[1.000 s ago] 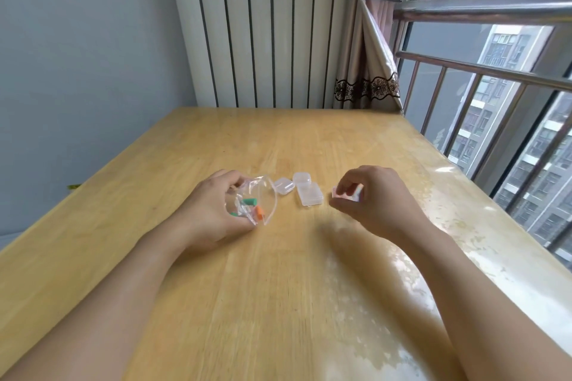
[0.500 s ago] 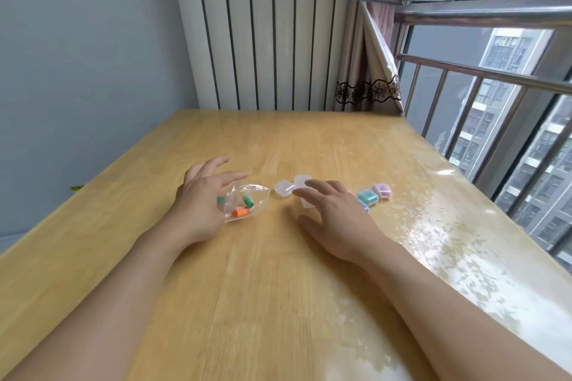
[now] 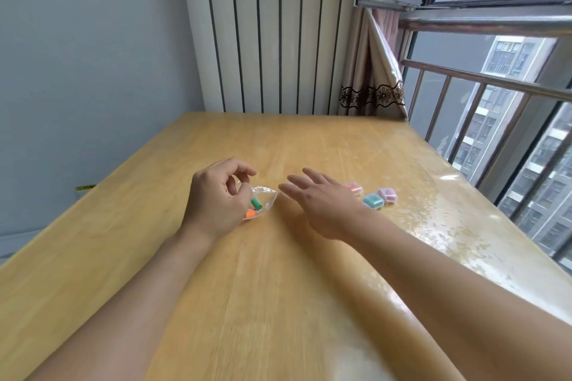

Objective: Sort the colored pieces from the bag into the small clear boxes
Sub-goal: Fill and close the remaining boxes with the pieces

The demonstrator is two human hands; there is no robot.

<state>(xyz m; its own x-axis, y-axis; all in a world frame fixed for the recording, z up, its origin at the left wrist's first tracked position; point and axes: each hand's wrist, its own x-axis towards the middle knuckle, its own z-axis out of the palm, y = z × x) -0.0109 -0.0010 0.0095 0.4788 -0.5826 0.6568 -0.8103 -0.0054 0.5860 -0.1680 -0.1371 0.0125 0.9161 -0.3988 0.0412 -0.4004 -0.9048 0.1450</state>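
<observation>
A small clear bag (image 3: 264, 196) lies on the wooden table (image 3: 278, 288) with a green piece (image 3: 256, 203) and an orange piece (image 3: 250, 213) inside. My left hand (image 3: 216, 198) covers the bag's left end, with its fingers curled over the edge. My right hand (image 3: 322, 201) is stretched out flat just right of the bag, fingers straight and holding nothing. Right of that hand stand three small clear boxes holding colour: a pink one (image 3: 353, 187), a teal one (image 3: 373, 201) and a purple one (image 3: 387, 194). The empty clear boxes seen earlier are hidden behind my right hand.
The table's right edge runs along a window with a metal railing (image 3: 483, 80). A curtain (image 3: 371, 71) and a striped wall panel (image 3: 272, 28) stand at the far end. A grey wall borders the left side.
My right hand has let go of a small box and reached left toward the bag with its fingers spread. My left hand set the bag down and now curls over its left end.
</observation>
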